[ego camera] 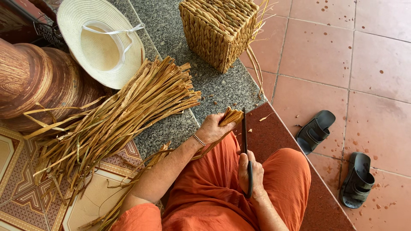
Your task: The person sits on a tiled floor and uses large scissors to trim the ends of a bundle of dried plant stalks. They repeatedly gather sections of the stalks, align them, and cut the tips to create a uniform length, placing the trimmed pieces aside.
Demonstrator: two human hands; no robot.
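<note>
Left hand (210, 129) fingers clamped on small bundle of dry straw strips (230, 116), tan, flat, ends cut flush, over knee at step edge, right hand (248, 173) fingers closed round black scissors (245, 141), blades touching bundle ends

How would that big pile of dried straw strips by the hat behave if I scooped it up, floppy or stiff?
The pile of dried strips would probably sag and shed pieces, since the strands lie loose and untied, splaying at the lower end. It is likely light for its bulk, being thin, flat and dry. Single strips look bendy; several already curl near the hat.
</note>
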